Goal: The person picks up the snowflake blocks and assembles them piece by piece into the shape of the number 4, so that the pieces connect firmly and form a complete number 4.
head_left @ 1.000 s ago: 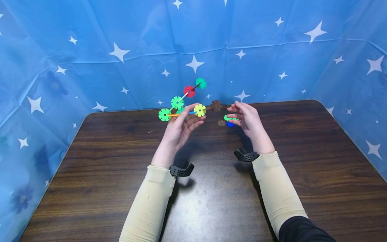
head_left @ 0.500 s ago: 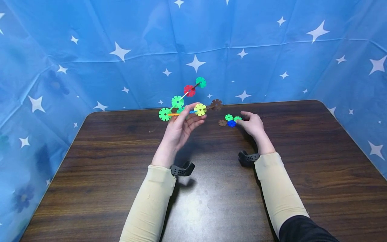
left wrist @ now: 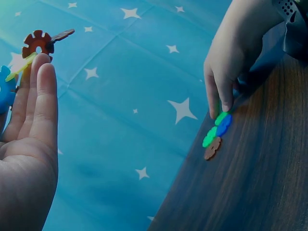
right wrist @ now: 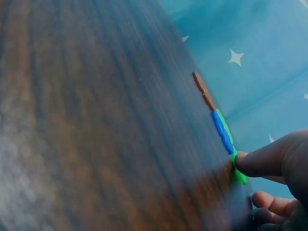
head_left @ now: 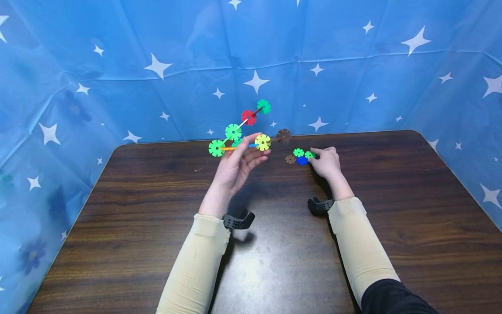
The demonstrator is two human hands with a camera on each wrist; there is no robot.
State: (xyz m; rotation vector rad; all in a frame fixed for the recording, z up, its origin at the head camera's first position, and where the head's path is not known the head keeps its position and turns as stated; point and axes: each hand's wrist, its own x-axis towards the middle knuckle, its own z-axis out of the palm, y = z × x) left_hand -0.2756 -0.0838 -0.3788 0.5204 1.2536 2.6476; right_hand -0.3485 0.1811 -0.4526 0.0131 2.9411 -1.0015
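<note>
My left hand [head_left: 235,172] holds up a chain of slotted snowflake discs [head_left: 233,131], thumb in front and fingers behind it. Green, red, yellow, blue, orange and brown discs show in the chain, some edge-on; the hand hides part of it. In the left wrist view, a brown disc [left wrist: 37,44] stands beyond those fingertips. At the back of the table, my right hand [head_left: 327,162] has its thumb and fingers at the edges of a green snowflake disc [head_left: 309,155], pinching it. That disc still lies against the others, and the thumb [right wrist: 262,161] covers part of it.
Another green disc [head_left: 299,152], a blue disc [head_left: 302,161] and a brown disc [head_left: 290,159] lie close together on the dark wood table [head_left: 164,226]. A blue curtain [head_left: 188,100] with white stars hangs behind the table's far edge.
My right hand has come down from above the loose discs to the right-hand green one and has its fingers on it. The left hand and its chain stay nearly still.
</note>
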